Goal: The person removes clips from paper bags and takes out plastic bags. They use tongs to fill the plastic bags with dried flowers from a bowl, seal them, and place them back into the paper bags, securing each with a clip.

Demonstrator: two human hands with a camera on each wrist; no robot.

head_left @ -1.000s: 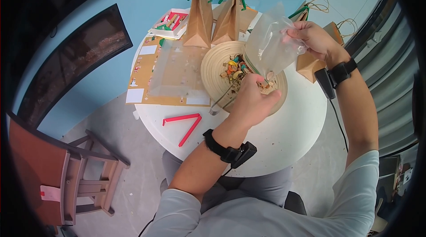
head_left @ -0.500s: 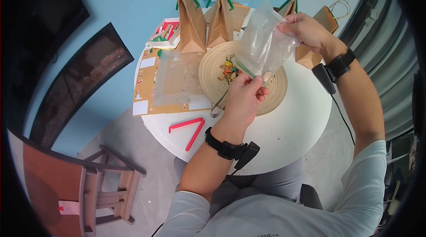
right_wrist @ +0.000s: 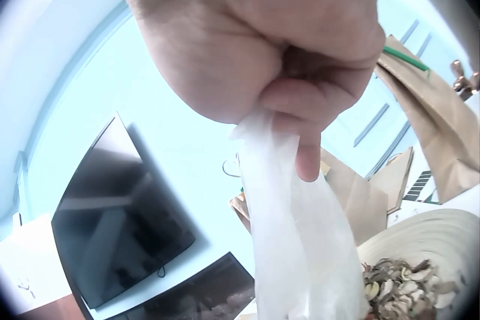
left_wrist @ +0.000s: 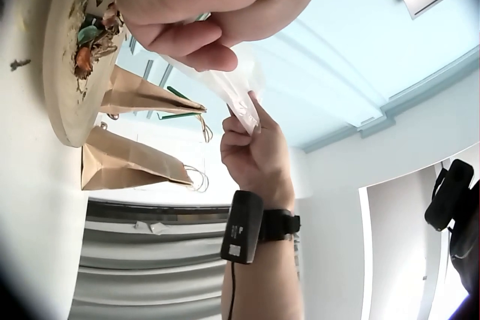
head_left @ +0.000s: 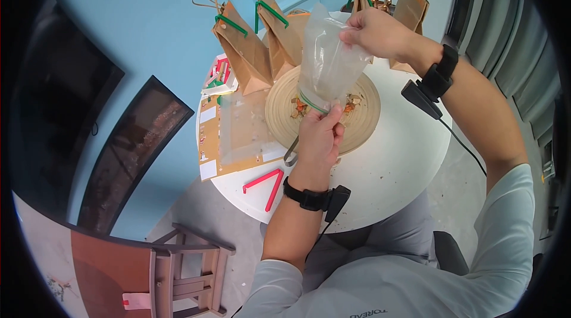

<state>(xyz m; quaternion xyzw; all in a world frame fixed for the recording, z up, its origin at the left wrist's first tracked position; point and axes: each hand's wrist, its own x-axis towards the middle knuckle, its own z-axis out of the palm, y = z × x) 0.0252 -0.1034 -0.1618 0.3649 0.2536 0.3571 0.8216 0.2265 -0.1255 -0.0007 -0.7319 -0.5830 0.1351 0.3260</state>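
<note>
A clear zip bag point(head_left: 327, 68) hangs mouth down over a round wooden plate point(head_left: 370, 107). My right hand point(head_left: 380, 35) pinches its upper corner, and in the right wrist view the plastic point(right_wrist: 296, 237) drops in folds below that hand. At the green zip edge my left hand point(head_left: 321, 136) pinches the bag between thumb and fingers. Colourful dried pieces point(head_left: 352, 102) lie on the plate, partly hidden behind the bag; the right wrist view shows them as a pile point(right_wrist: 405, 290). A metal strip like tongs point(head_left: 290, 154) pokes out beside the left hand.
Brown paper bags point(head_left: 241, 50) with green clips stand behind the plate, others point(head_left: 410, 17) at the back right. A clear sheet point(head_left: 244, 127) covers a patterned brown board point(head_left: 208, 145) at left. A red clip point(head_left: 264, 187) lies near the front edge, and a white tray point(head_left: 220, 77) farther back.
The bag has swung more upright and covers more of the dried pieces. My left hand has turned from reaching at the bag's mouth to pinching its zip edge. The head view has shifted.
</note>
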